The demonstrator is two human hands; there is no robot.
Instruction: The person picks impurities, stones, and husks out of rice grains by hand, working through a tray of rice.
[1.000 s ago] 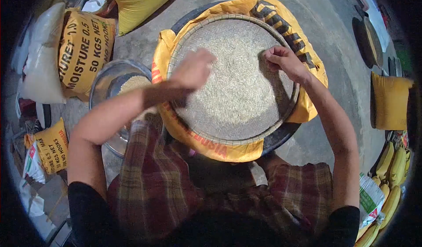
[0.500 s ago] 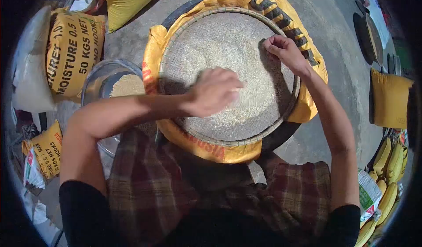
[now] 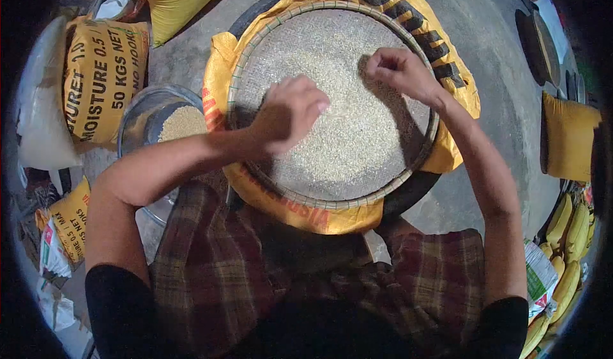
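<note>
A round woven bamboo tray [image 3: 255, 46] with a bound rim holds a spread layer of pale grain [image 3: 345, 129]. It rests on an orange-yellow printed sack [image 3: 220, 71] with a dark round edge showing beneath. Over the left part of the grain hovers my left hand [image 3: 290, 113], its fingers loosely bent and apart, with nothing visible in it. My right hand [image 3: 402, 75] is above the upper right of the tray, thumb and fingertips pinched together. Whatever may lie between those fingertips is too small to make out. Its shadow falls across the grain.
A metal basin [image 3: 131, 113] with more grain [image 3: 182, 124] stands left of the tray. Large printed sacks [image 3: 105, 81] and a yellow sack [image 3: 182, 1] are at the upper left. Bananas [image 3: 565, 289] lie at the lower right, below an orange sack [image 3: 568, 138].
My left hand has moved left from the middle of the grain, and the grain is spread differently there. My right hand has shifted slightly left, still pinched.
</note>
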